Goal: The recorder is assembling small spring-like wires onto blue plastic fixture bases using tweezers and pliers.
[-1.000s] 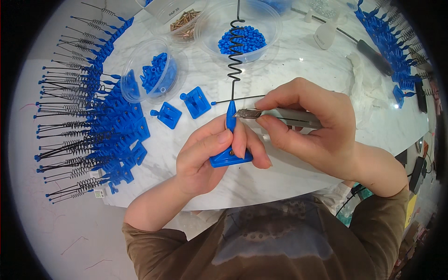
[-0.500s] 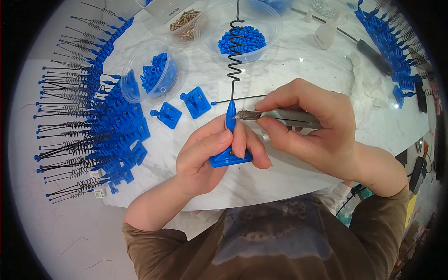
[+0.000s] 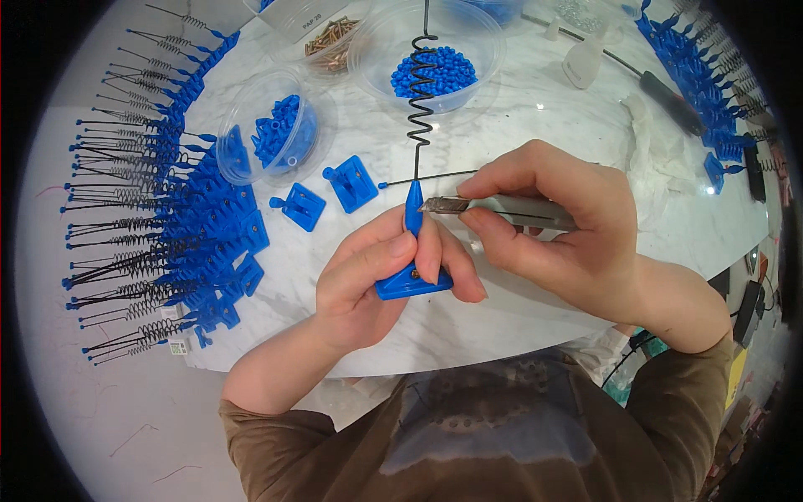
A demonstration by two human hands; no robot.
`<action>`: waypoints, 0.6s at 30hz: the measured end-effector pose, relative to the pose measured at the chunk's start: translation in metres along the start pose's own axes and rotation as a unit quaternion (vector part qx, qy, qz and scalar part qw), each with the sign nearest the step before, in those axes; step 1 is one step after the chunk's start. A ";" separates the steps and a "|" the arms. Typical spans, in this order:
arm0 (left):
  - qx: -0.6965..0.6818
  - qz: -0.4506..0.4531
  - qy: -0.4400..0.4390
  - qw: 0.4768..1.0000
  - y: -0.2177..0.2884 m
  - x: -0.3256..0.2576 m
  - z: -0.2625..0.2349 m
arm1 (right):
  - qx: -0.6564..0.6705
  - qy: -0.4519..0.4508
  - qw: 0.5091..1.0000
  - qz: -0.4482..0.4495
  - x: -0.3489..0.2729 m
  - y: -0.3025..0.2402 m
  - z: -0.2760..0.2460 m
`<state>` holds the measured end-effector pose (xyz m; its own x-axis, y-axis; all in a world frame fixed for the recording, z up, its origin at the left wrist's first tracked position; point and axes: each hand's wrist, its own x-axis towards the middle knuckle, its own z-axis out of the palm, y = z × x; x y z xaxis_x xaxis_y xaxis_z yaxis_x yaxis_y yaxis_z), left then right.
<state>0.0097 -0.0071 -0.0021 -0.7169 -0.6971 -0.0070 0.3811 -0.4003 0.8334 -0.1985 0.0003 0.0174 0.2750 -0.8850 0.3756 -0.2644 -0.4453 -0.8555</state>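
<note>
Between the thumb and fingers of my left hand (image 3: 368, 276) is a blue plastic base with a pointed cone (image 3: 414, 199), held cone upward. A black coiled spring wire (image 3: 420, 105) rises from the cone's tip, running out of the top of the view. My right hand (image 3: 560, 226) is closed on a utility knife (image 3: 523, 211) with a grey handle. Its blade tip is at the right side of the cone, touching or very close to it. A small brass-coloured screw shows in the base's foot below my left fingers. The far part of the knife handle is hidden by my right palm.
Two loose blue bases (image 3: 353, 184) lie left of my hands, near a tub of blue cones (image 3: 280, 138). Tubs of blue beads (image 3: 447, 74) and copper-coloured screws (image 3: 333, 43) stand behind. Finished spring assemblies (image 3: 213, 222) crowd the left edge; more line the far right, beside a black-handled tool (image 3: 669, 102).
</note>
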 end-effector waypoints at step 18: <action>0.002 -0.006 0.008 1.000 0.001 0.000 0.001 | -0.006 -0.003 1.000 0.009 0.000 0.000 0.000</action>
<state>0.0098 -0.0070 -0.0004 -0.7117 -0.7020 -0.0258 0.3708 -0.4066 0.8350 -0.1989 0.0002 0.0174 0.2753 -0.8922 0.3579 -0.2801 -0.4306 -0.8580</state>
